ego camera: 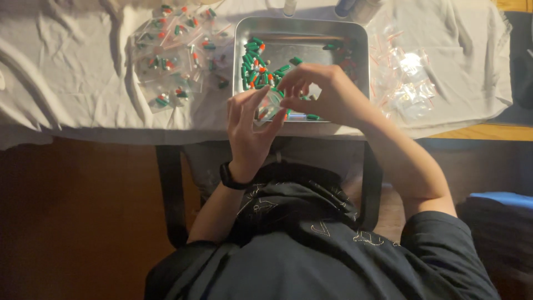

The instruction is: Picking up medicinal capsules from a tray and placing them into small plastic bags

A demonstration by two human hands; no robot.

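A metal tray (358,39) on the white cloth holds several green and orange capsules (256,65). My left hand (250,130) holds a small clear plastic bag (269,105) at the tray's near edge. My right hand (325,91) hovers over the bag with fingers pinched at its mouth; whether a capsule is between the fingertips cannot be told.
Filled small bags with capsules (177,53) lie left of the tray. Empty clear bags (405,78) lie to its right. A white cloth (66,72) covers the table. Bottles (355,6) stand behind the tray. A black watch (229,176) is on my left wrist.
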